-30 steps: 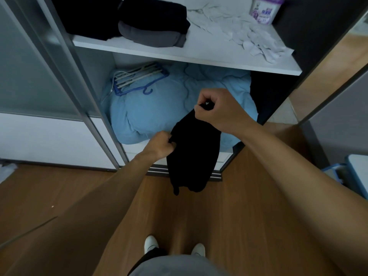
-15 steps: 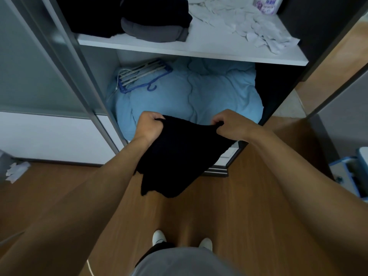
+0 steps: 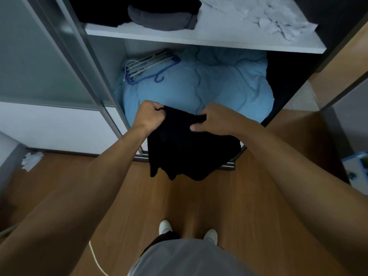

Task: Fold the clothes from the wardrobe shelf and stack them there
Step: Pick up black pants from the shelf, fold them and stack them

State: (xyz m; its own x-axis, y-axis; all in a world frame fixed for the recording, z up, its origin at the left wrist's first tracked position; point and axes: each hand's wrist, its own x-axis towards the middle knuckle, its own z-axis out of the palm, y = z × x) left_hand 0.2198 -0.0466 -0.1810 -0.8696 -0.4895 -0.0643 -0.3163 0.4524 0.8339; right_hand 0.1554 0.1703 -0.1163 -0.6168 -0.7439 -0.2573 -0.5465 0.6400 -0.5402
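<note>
The left hand point(image 3: 150, 116) was clenched round the upper left corner of a black, soft knitted garment point(image 3: 191, 152), knuckles up and fingers tucked under the cloth; the right hand point(image 3: 215, 120) grasped the same upper edge a little to the right, its fingers curled over the fabric and its thumb lying flat along the top; between the two hands the edge was stretched nearly level, and the rest of the garment hung down loosely in front of the wardrobe's lower opening, its uneven bottom ending above the brown wooden floor point(image 3: 199, 200); both bare forearms reached forward from the lower corners of the view; just behind the hands, in the lower compartment, lay a bulky light blue quilted duvet point(image 3: 223, 86), and on its upper left part rested a bundle of blue and white plastic hangers point(image 3: 149, 66); above this ran the white wardrobe shelf point(image 3: 199, 39), which bore a folded dark grey garment point(image 3: 163, 19) with a pile of black clothing point(image 3: 99, 10) just beside and partly over it at the left, and a heap of crumpled white cloth pieces point(image 3: 278, 18) well apart at the right; a grey metal sliding door frame point(image 3: 79, 56) slanted down the left side; on the floor at the far left lay a crumpled white scrap point(image 3: 31, 160); below, two white shoes point(image 3: 165, 226) stood on the boards.
</note>
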